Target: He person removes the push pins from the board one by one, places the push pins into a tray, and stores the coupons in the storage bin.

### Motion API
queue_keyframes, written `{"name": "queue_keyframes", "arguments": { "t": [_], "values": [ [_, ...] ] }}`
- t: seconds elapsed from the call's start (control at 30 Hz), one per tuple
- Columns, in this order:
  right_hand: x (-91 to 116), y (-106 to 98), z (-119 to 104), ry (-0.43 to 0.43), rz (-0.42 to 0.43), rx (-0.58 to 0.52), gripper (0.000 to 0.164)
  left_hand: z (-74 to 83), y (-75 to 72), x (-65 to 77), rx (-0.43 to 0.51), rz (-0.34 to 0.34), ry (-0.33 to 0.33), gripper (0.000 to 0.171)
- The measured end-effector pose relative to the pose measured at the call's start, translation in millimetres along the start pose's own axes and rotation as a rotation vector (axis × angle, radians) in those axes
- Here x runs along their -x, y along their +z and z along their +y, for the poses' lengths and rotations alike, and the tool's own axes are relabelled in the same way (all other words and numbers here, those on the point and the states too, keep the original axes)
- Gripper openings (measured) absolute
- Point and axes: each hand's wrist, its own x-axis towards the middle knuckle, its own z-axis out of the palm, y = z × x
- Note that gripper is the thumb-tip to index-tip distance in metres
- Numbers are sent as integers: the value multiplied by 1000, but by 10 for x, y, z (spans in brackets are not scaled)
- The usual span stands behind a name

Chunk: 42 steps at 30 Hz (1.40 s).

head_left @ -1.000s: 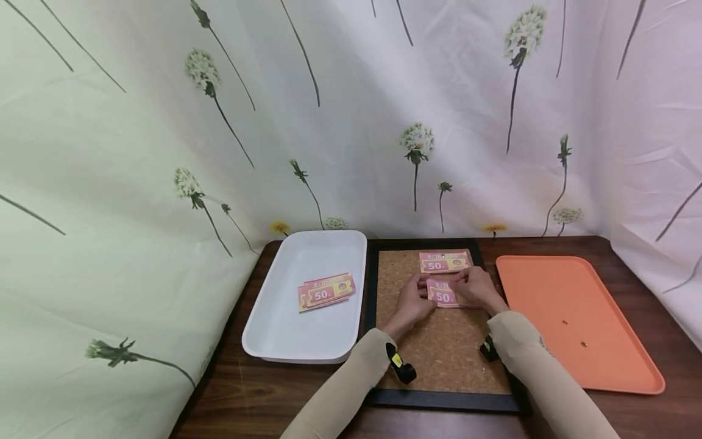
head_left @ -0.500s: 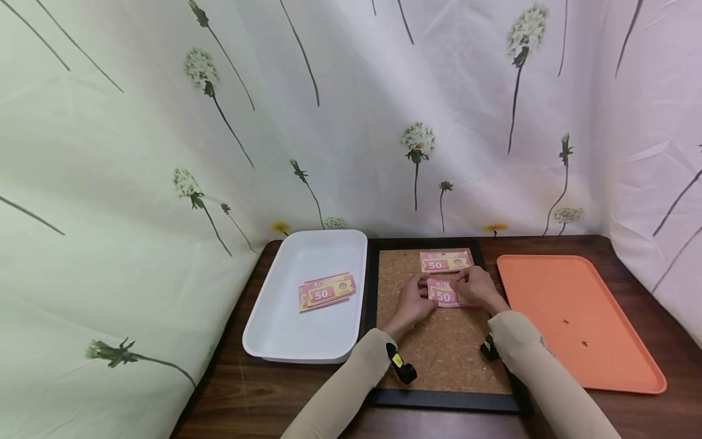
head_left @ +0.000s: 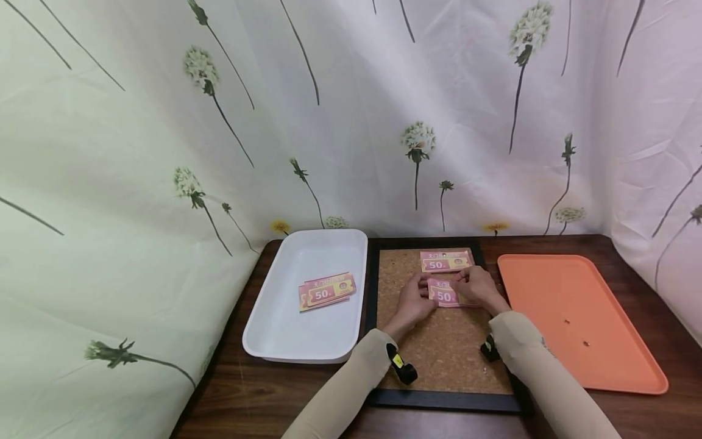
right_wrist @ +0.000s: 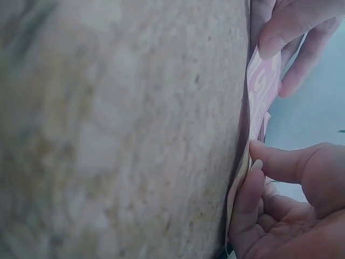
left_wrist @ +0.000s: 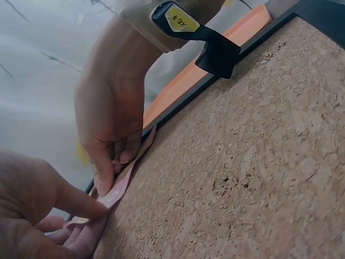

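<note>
My left hand (head_left: 411, 303) pinched the coupon (head_left: 443, 296) at its left end, on the corkboard (head_left: 445, 356); my right hand (head_left: 478, 287), curled, touched its face; whether it gripped anything, I could not tell.

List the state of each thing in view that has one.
Corkboard: lying flat
Upper coupon: flat on corkboard
Lower coupon: held, partly covered
Left hand: gripping lower coupon's left end
Right hand: curled against lower coupon
Other coupons: overlapping in white tray
Orange tray: holding two tiny items
</note>
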Motion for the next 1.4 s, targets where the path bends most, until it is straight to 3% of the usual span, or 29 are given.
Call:
{"name": "queue_keyframes", "arguments": {
  "t": [0.83, 1.07, 1.4],
  "values": [
    [16, -38, 36, 17, -50, -52, 24, -8, 5, 7, -27, 9, -1, 62],
    [53, -32, 45, -16, -36, -61, 19, -54, 5, -2, 8, -2, 42, 62],
    [147, -30, 43, -15, -23, -116, 21, -84, 0, 33, 14, -2, 30, 62]
  ]
}}
